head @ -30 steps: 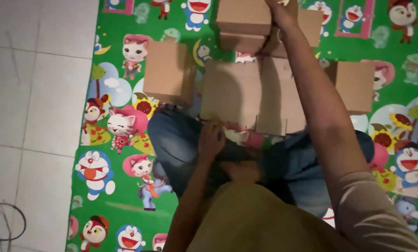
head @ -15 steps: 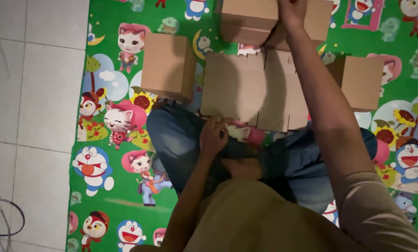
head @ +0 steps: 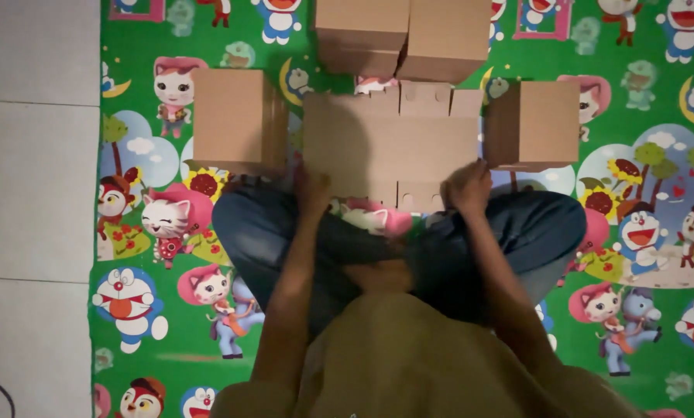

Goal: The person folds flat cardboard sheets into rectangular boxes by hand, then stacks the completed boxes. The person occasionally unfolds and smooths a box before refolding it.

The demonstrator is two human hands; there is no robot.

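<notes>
Both hands grip the near edge of a flat cardboard sheet (head: 389, 147) lying mid-mat (head: 633, 371) — left hand (head: 312, 190) at its left corner, right hand (head: 465, 188) at its right. Folded boxes stand around: left box (head: 235, 120), right box (head: 537, 124), two far boxes (head: 401, 35).

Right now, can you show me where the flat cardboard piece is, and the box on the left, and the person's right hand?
flat cardboard sheet (head: 389, 143): head view, middle of its panel.
folded box on the left (head: 235, 116): head view, centre of its top face.
right hand (head: 465, 188): head view, back of the hand.
</notes>
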